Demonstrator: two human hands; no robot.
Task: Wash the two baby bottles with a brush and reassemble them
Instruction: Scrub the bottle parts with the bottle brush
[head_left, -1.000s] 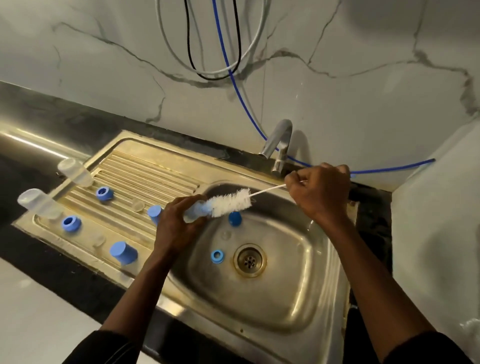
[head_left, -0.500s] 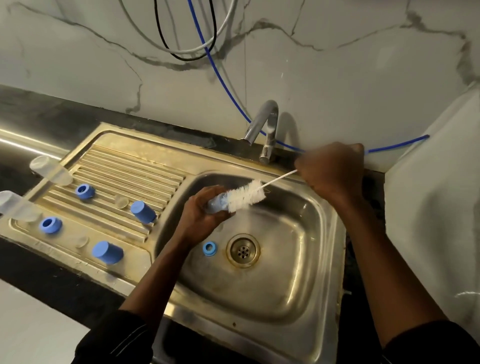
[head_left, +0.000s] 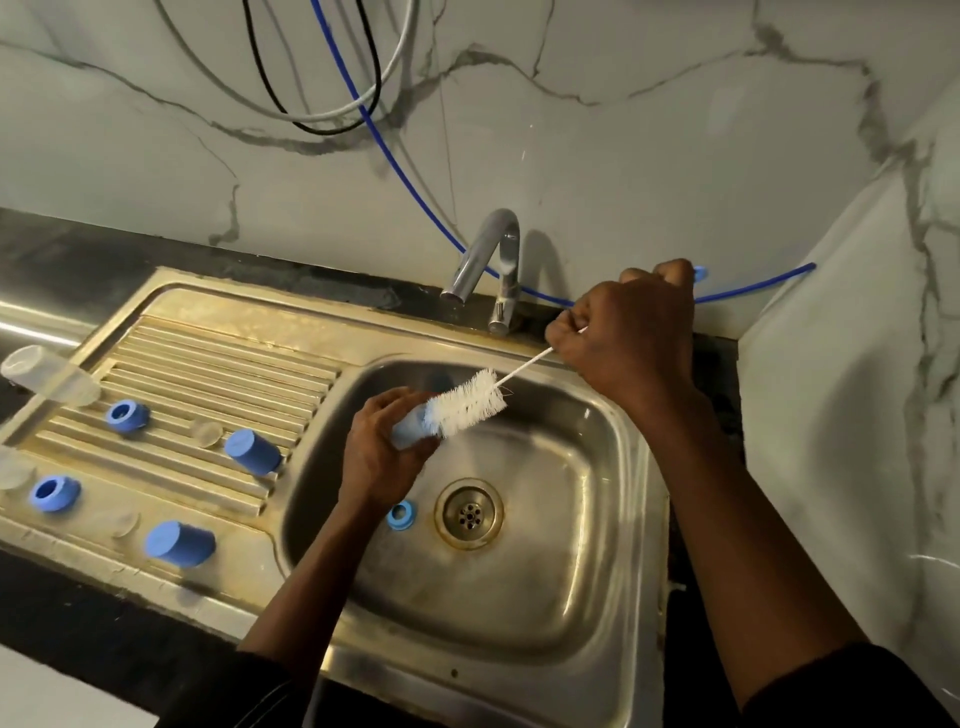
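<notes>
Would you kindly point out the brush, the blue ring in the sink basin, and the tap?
brush (head_left: 467, 402): head view, on the white bristles.
blue ring (head_left: 411, 517): head view, on its right rim.
tap (head_left: 475, 254): head view, on the curved spout.

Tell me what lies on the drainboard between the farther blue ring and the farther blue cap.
A small clear piece lies on the drainboard between the blue ring and the blue cap, nearer the cap; the head view shows it.

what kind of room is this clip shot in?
Most likely a home kitchen: a steel sink with a ribbed drainboard, a curved tap behind it, and a marble-look wall above a dark counter.
</notes>
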